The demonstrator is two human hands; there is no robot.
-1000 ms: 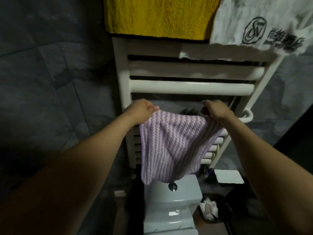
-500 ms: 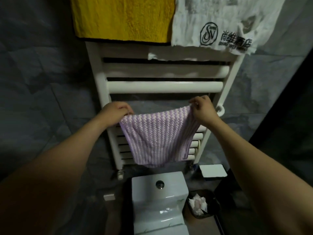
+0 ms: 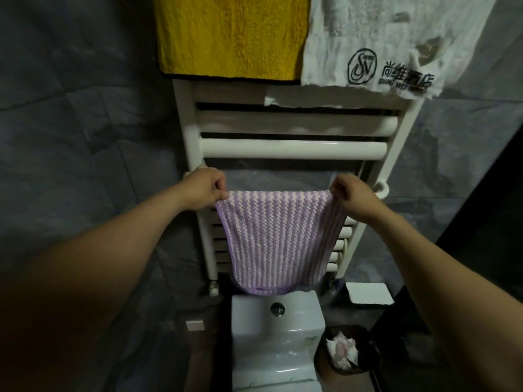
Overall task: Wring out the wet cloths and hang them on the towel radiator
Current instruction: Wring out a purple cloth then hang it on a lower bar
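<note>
Yellow towel [image 3: 232, 38] and white towel [image 3: 368, 29] already hang on the towel radiator [image 3: 291, 148]. My left grip [image 3: 203, 190] and right grip [image 3: 353, 196] pinch the purple striped cloth [image 3: 280, 239] by its top corners, not yet hung.

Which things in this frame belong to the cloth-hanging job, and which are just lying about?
Job: purple striped cloth, pinched at its top corners by the left hand and right hand; towel radiator; yellow cloth and white printed cloth already hung on it.
Lying about: toilet cistern; waste bin with crumpled paper; white box on the floor.
</note>
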